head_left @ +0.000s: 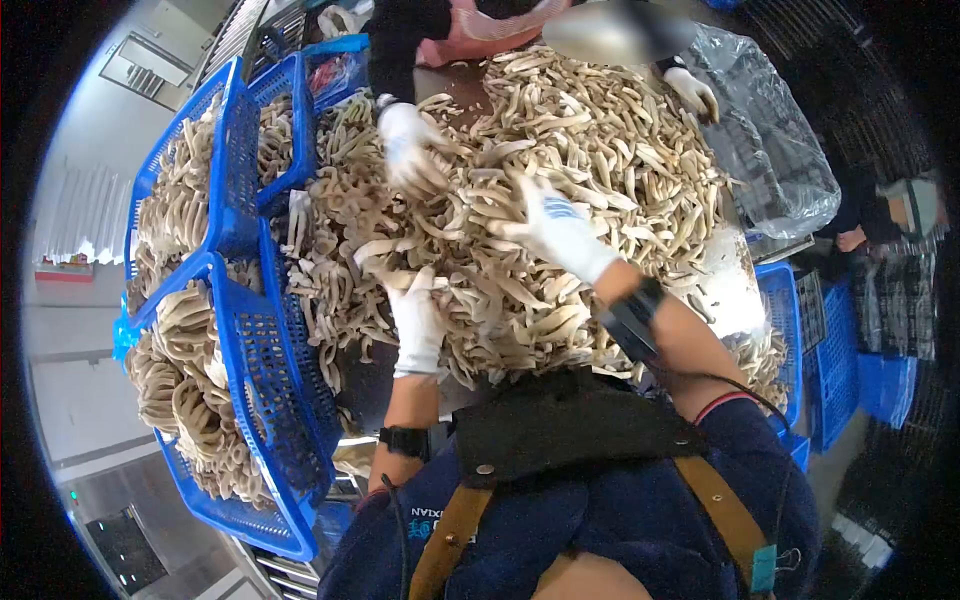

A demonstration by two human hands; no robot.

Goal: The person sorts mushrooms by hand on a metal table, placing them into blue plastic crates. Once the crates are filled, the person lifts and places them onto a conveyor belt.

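A deep heap of long, pale, brown-capped mushrooms (620, 150) covers the work table. My left hand (415, 315), in a white glove, is at the near left of the heap, closed on a mushroom (378, 250) that juts out past the fingers. Further right, my right hand (565, 230), also gloved, reaches over the middle of the heap. Its thumb and fingers are spread apart, slightly blurred, right at the mushrooms, and nothing shows between them.
Opposite, a co-worker's gloved hands (408, 148) work over the heap. Blue crates (262, 365) full of mushrooms stand along the left. Clear plastic film (765, 135) covers a container at the far right. More blue crates (832, 350) are at the right, near another person.
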